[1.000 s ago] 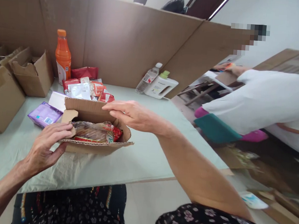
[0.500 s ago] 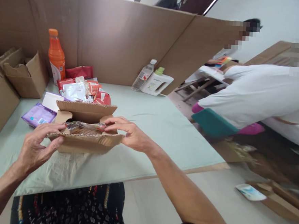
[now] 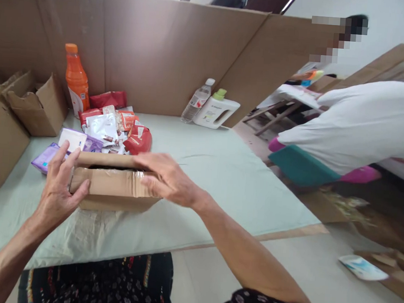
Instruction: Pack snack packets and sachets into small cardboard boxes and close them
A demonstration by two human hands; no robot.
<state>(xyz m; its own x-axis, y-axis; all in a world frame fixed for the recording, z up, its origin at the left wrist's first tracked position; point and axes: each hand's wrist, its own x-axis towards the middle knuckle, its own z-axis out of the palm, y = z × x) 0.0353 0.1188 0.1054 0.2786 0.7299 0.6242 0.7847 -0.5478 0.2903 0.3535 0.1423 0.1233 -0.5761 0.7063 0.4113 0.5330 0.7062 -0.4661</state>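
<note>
A small cardboard box stands on the table in front of me. Its front flap and back flap lean in toward each other, leaving a narrow dark gap, so the contents are hidden. My left hand grips the box's left end, thumb on the front flap and fingers raised toward the back. At the right end, my right hand, slightly blurred, closes over both flaps with its thumb on the front one and fingers across the back one.
Behind the box lie purple packets, a white packet and red snack bags. An orange bottle, clear bottle and white jug stand near the cardboard wall. Open boxes are left; a seated person is right.
Both long flaps have swung inward and now cover the plastic-wrapped contents. My right hand has moved from inside the right end onto the flaps; my left fingers have lifted to the left end.
</note>
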